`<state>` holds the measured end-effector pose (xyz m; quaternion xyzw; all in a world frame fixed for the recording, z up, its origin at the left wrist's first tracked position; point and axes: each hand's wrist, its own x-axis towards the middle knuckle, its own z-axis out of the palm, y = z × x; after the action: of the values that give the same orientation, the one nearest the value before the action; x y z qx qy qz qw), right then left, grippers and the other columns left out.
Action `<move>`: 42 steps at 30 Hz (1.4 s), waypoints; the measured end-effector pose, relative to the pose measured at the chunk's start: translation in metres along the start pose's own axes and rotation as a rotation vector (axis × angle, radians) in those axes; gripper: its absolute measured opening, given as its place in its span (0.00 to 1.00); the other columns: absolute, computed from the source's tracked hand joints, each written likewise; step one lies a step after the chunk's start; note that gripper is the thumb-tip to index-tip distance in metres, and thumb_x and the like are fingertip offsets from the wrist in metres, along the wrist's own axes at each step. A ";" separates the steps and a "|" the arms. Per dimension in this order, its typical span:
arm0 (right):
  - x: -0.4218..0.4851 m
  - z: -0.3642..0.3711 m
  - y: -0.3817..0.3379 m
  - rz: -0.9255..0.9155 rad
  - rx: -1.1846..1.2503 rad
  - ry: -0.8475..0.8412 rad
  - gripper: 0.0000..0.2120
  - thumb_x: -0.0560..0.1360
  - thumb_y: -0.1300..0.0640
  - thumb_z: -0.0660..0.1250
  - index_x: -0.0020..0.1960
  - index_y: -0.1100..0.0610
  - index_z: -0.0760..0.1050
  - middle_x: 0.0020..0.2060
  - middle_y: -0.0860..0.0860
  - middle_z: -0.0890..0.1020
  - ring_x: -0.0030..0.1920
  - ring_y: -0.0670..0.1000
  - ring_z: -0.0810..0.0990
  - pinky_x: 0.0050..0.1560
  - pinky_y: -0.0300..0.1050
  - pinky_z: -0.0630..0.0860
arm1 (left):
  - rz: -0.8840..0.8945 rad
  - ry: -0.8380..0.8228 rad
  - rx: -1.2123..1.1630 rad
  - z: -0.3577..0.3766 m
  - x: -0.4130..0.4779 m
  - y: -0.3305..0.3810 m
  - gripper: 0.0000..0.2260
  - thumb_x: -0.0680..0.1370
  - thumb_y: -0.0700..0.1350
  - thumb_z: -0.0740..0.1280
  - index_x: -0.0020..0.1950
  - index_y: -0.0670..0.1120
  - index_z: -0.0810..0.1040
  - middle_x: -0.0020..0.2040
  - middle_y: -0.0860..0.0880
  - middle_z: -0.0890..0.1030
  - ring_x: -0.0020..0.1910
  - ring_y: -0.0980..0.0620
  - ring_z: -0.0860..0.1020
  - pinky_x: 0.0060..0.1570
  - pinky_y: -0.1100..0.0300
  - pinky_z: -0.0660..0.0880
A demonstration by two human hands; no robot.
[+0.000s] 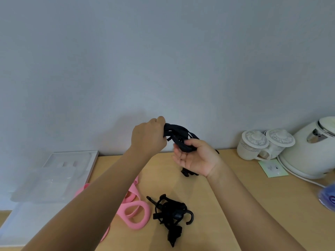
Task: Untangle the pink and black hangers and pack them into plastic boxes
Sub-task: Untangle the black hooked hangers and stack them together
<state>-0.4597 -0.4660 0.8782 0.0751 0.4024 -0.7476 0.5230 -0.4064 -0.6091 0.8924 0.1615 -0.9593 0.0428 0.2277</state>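
Both hands are raised above the wooden table, holding a tangled bundle of black hangers. My left hand grips the bundle's left end with curled fingers. My right hand, palm up, pinches its lower right part between thumb and fingers; a black piece dangles below that hand. A second tangle of black hangers lies on the table near me. Pink hangers lie to its left, partly hidden by my left forearm. Clear plastic boxes sit at the left.
Two white lidded mugs and a white electric kettle stand at the back right, with a pale green card in front of them. A blue object shows at the right edge. A grey wall rises behind the table.
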 end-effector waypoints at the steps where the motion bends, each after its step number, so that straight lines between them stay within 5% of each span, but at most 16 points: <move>1: 0.001 0.000 0.000 -0.065 0.035 0.025 0.07 0.77 0.65 0.57 0.45 0.61 0.74 0.36 0.55 0.79 0.35 0.50 0.79 0.41 0.49 0.76 | -0.013 -0.023 0.004 0.003 -0.002 -0.001 0.11 0.64 0.38 0.72 0.40 0.41 0.72 0.30 0.47 0.72 0.23 0.47 0.63 0.26 0.66 0.49; 5: 0.005 0.001 -0.001 -0.323 -0.170 0.161 0.06 0.76 0.68 0.59 0.48 0.61 0.74 0.39 0.54 0.77 0.38 0.50 0.76 0.37 0.43 0.76 | -0.052 -0.172 0.050 0.004 -0.009 0.002 0.06 0.75 0.43 0.60 0.51 0.45 0.67 0.39 0.50 0.69 0.35 0.46 0.69 0.28 0.59 0.57; 11: -0.001 0.007 -0.002 -0.412 -0.520 0.424 0.04 0.75 0.66 0.59 0.47 0.61 0.72 0.37 0.53 0.73 0.28 0.48 0.70 0.31 0.41 0.75 | -0.082 -0.216 0.031 0.014 -0.010 -0.001 0.07 0.75 0.43 0.60 0.47 0.47 0.61 0.31 0.52 0.62 0.34 0.46 0.69 0.26 0.60 0.56; 17: -0.014 0.022 -0.014 -0.872 -0.890 0.589 0.06 0.72 0.66 0.61 0.44 0.57 0.72 0.36 0.47 0.75 0.33 0.46 0.72 0.34 0.41 0.70 | -0.251 -0.268 -0.163 0.022 -0.014 0.007 0.07 0.75 0.43 0.61 0.48 0.45 0.63 0.33 0.51 0.67 0.36 0.45 0.70 0.35 0.58 0.64; 20: -0.016 0.015 -0.031 -0.936 -0.989 0.683 0.10 0.71 0.67 0.60 0.49 0.56 0.73 0.35 0.45 0.73 0.33 0.47 0.72 0.37 0.42 0.68 | -0.248 -0.269 -0.184 0.017 -0.017 0.012 0.06 0.75 0.44 0.61 0.49 0.46 0.66 0.38 0.50 0.70 0.37 0.46 0.70 0.37 0.58 0.65; 25: -0.019 0.001 -0.043 -0.944 -1.182 0.787 0.13 0.73 0.65 0.60 0.57 0.57 0.73 0.44 0.50 0.76 0.44 0.52 0.76 0.45 0.47 0.72 | -0.209 -0.281 -0.151 0.017 -0.021 0.014 0.06 0.76 0.44 0.61 0.45 0.47 0.63 0.34 0.51 0.67 0.36 0.46 0.70 0.35 0.58 0.63; 29: -0.020 -0.001 -0.035 -0.802 -1.212 0.685 0.11 0.72 0.67 0.57 0.46 0.56 0.75 0.37 0.48 0.75 0.37 0.50 0.72 0.38 0.41 0.67 | -0.288 -0.307 -0.279 0.015 -0.013 0.013 0.04 0.75 0.43 0.60 0.42 0.45 0.66 0.33 0.50 0.70 0.37 0.45 0.70 0.36 0.59 0.64; 33: -0.027 0.009 -0.009 -0.355 -0.762 0.408 0.11 0.76 0.65 0.54 0.39 0.61 0.72 0.24 0.53 0.70 0.20 0.49 0.66 0.22 0.36 0.66 | -0.452 -0.320 -0.493 0.009 0.001 0.013 0.11 0.74 0.38 0.59 0.33 0.44 0.63 0.30 0.49 0.70 0.33 0.46 0.69 0.28 0.60 0.61; 37: -0.029 0.011 0.017 -0.035 -0.407 0.118 0.12 0.78 0.63 0.53 0.44 0.61 0.74 0.21 0.50 0.69 0.21 0.46 0.65 0.21 0.35 0.67 | -0.464 -0.350 -0.652 -0.002 0.009 0.020 0.13 0.72 0.32 0.58 0.29 0.44 0.61 0.24 0.48 0.67 0.25 0.50 0.65 0.26 0.60 0.59; 42: -0.018 0.005 0.026 -0.252 -0.487 0.180 0.09 0.77 0.65 0.56 0.49 0.56 0.74 0.31 0.52 0.77 0.27 0.48 0.73 0.31 0.42 0.75 | -0.534 -0.452 -0.911 -0.013 0.006 0.029 0.13 0.72 0.32 0.58 0.29 0.44 0.63 0.17 0.51 0.65 0.18 0.53 0.62 0.23 0.65 0.57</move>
<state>-0.4280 -0.4596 0.8773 -0.0374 0.6210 -0.6784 0.3907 -0.4156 -0.5819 0.9069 0.2890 -0.8316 -0.4695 0.0667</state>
